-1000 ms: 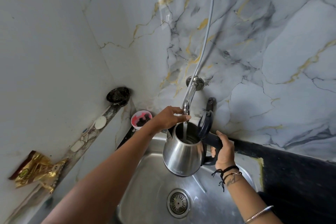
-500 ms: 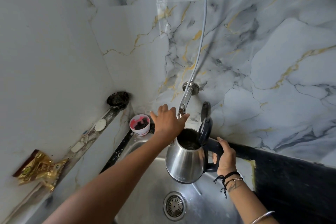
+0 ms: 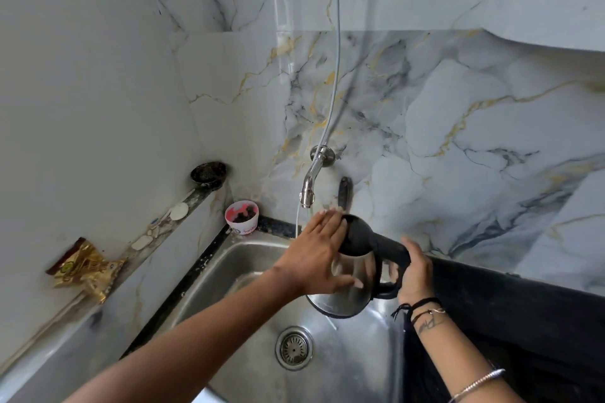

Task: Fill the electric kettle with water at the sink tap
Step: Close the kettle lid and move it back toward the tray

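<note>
Steel sink (image 3: pixel 229 258) at 6 o'clock. Kettle (image 3: pixel 347 291) above basin, lid down, at 5 o'clock of tap (image 3: pixel 309 186). Left hand (image 3: pixel 314 258) flat on lid, fingers spread wide. Right hand (image 3: pixel 415 275) wrapped round black handle. Thin water stream (image 3: pixel 297 219) beside spout.

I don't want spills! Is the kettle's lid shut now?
Shut. The black lid lies flat over the kettle, with the left hand against it.

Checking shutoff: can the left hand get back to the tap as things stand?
Probably yes: the left hand lies open on the kettle lid, just below the tap, with nothing between them.
</note>
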The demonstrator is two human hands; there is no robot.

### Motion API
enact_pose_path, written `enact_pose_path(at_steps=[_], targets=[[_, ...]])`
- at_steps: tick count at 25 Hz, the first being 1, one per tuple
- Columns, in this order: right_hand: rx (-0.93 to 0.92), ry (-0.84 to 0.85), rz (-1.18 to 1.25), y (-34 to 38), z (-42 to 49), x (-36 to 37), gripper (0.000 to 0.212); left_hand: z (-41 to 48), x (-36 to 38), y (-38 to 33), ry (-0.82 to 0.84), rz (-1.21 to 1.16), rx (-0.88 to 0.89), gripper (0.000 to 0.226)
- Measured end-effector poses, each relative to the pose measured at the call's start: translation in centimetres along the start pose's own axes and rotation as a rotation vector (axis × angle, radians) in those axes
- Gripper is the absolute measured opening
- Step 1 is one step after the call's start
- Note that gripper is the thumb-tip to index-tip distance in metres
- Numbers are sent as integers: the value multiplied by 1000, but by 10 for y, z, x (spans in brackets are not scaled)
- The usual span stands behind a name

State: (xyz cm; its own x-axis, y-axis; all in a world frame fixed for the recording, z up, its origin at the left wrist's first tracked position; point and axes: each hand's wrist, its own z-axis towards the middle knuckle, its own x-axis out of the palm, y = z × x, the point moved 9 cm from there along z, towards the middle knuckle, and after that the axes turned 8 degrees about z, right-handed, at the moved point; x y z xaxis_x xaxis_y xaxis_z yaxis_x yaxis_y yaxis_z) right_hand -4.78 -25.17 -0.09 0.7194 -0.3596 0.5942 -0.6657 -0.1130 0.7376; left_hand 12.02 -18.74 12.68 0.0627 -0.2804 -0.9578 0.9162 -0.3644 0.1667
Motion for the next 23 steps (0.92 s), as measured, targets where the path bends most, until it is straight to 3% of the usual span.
enact_pose_path(at_steps=[9,11,14,15,18,23], targets=[[-262,193,-77,103,-54,-17,26,-34,-43,-62,-222,-360,-136,112],[-315,201,-130,128,-63,-29,28,-39,-42,-80,-244,-490,-181,124],[-365,180,-144,157,-72,-72,22,-49,-18,-109,-205,-803,-415,150],[-364,166,-148,160,-75,-90,20,-53,-3,-124,-148,-926,-443,149],[-292,142,-176,148,-78,-145,17,-65,41,-163,-44,-1165,-465,109],[-220,-16,-253,150,-64,-235,17,-59,84,-229,40,-1234,-485,110]])
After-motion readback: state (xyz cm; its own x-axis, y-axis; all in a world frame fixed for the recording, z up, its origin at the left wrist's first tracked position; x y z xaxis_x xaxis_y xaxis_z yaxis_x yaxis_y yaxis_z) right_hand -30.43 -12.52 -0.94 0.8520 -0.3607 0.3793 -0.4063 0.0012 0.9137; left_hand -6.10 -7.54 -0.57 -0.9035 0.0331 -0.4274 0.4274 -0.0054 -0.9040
